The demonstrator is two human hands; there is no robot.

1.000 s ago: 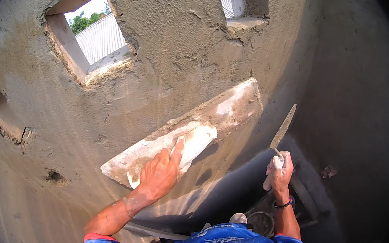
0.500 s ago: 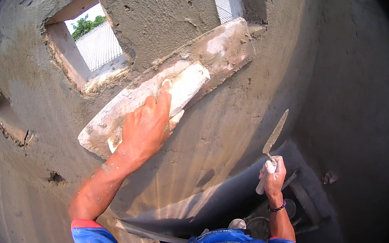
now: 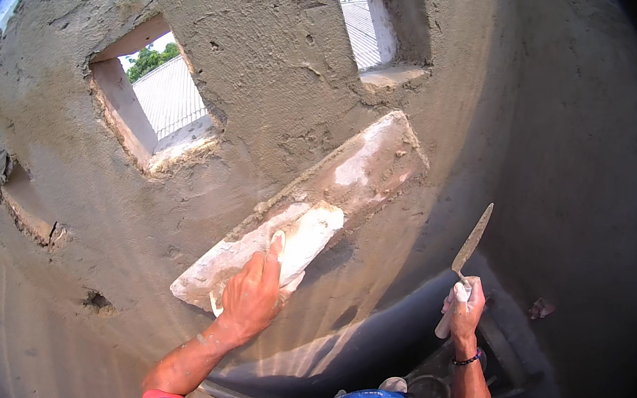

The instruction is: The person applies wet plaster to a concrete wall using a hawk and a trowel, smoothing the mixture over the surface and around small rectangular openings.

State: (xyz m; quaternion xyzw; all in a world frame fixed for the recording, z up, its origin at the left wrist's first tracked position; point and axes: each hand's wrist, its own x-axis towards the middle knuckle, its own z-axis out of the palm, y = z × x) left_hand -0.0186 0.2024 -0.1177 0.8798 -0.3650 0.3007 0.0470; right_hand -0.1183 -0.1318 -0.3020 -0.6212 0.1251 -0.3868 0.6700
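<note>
My left hand (image 3: 250, 299) grips the handle of a long plastering float (image 3: 361, 168), thumb or finger laid along its pale grip block. The float is caked with mortar and lies slanted against the plastered wall (image 3: 261, 82), its far end up and to the right. Wet mortar lines its upper edge. In my right hand (image 3: 466, 306), closed around the handle, is a small pointed trowel (image 3: 472, 240), its blade upward and away from the wall. White residue coats the fingers of that hand.
Two square openings (image 3: 125, 120) (image 3: 417, 22) pierce the wall, with a corrugated roof (image 3: 173, 96) beyond. A broken slot (image 3: 23, 205) and a small hole (image 3: 97, 301) are at left. A shaded wall (image 3: 581, 166) rises at right. Dark framework (image 3: 501, 353) stands below near my right wrist.
My left hand has drawn the float down and slightly right along the wall. The right hand and its trowel have shifted a little down and right in view.
</note>
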